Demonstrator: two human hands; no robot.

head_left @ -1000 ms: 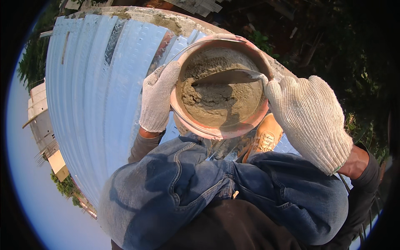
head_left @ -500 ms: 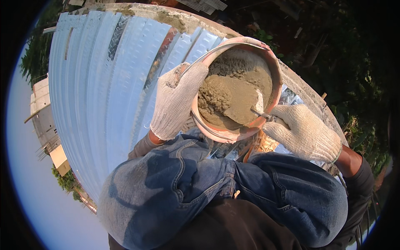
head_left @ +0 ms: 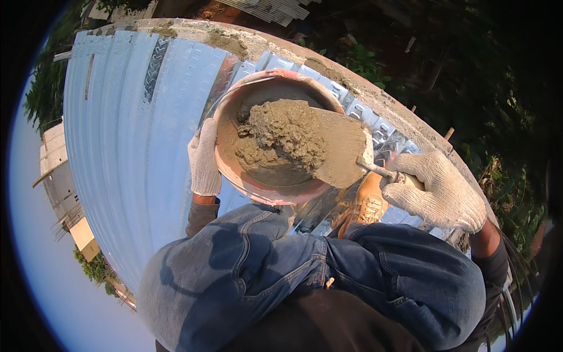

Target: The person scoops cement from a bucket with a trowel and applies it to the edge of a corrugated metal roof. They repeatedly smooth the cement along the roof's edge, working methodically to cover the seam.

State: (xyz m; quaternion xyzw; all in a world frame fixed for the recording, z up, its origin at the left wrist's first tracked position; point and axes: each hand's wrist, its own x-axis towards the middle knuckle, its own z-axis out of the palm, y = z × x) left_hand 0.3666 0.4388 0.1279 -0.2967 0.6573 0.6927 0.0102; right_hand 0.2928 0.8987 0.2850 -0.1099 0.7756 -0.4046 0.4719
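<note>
My left hand (head_left: pixel 204 159), in a whitish knit glove, grips the left side of a reddish bucket (head_left: pixel 252 185) with a wire handle. Grey-brown wet mortar (head_left: pixel 284 135) lies in the bucket and is heaped on a trowel (head_left: pixel 347 148). The trowel's blade reaches over the bucket's right rim, its flat face coated with mortar. In a matching glove, my right hand (head_left: pixel 438 191) is closed round the trowel's handle, to the right of the bucket. The fingertips of my left hand are hidden behind the bucket.
Ribbed metal decking sheets (head_left: pixel 129 129) spread under me to the left. A rough concrete edge (head_left: pixel 375 100) curves along the far and right sides, with a dark drop and plants (head_left: pixel 363 58) beyond. My tan boot (head_left: pixel 370 202) stands near the bucket.
The bucket has moved left and tilted in my left hand. The trowel has risen with a heap of mortar and now overhangs the right rim.
</note>
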